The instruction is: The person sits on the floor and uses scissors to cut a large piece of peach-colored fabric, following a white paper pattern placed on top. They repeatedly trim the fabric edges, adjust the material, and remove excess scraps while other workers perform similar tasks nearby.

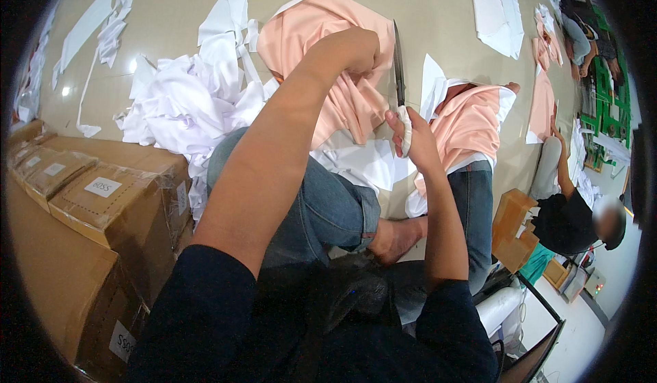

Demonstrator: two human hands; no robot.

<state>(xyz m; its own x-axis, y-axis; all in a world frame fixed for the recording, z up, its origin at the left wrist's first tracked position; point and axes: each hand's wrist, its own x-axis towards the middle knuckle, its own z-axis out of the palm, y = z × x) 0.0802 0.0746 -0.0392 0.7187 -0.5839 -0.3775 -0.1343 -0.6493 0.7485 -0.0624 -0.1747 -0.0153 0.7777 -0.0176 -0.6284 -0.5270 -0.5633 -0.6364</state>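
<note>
My left hand (358,52) is closed on a bunched piece of peach fabric (301,31) spread over the floor in front of me. In my right hand (419,139) is a pair of scissors (399,68), with dark blades pointing away from me and a pale wrapped handle in my fingers. The blades lie along the right edge of the peach fabric, and I cannot tell whether they touch it. A second peach fabric piece (469,120) with a white edge drapes over my right knee area. White cloth (363,161) lies between my legs.
A heap of white fabric (185,96) lies at the left, with white scraps (85,24) beyond it. Taped cardboard boxes (102,185) stand at the near left. On the right, another person (568,219) sits beside an open carton (513,229). White panels (496,14) lie far right.
</note>
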